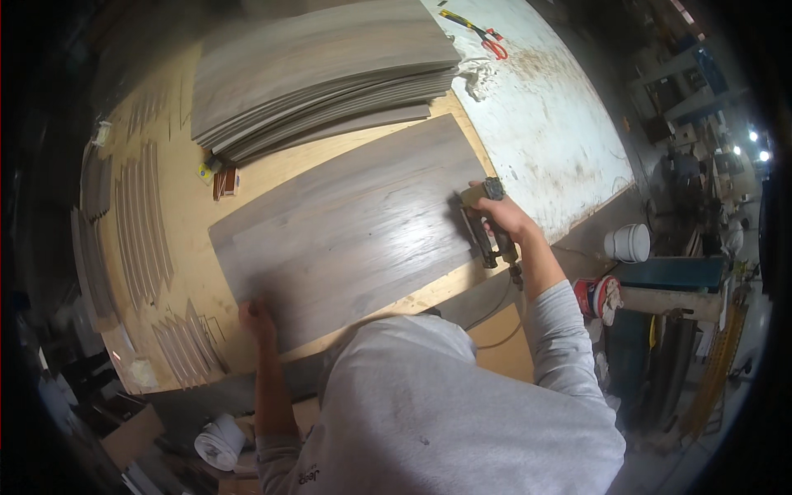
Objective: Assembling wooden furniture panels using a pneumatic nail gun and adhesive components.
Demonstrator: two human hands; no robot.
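A large grey-brown wood-grain panel (355, 231) lies flat on the table in front of me. At its left end my left hand (258, 320) is closed on the edge; its fingertips are in shadow and partly hidden. My right hand (505, 216) is wrapped around the handle of an air nail gun (487, 219). The tool sits over the panel's right end, and I cannot tell whether its nose touches the wood. An air hose (499, 330) curves below it.
Behind the panel stands a stack of similar panels (322, 62). Nail strips (225, 183) lie beside it. Thin wooden strips (142, 223) are laid out at left. Red-handled scissors (493, 47) and a white rag (478, 77) rest on the pale board (561, 115). A white bucket (629, 243) stands at right.
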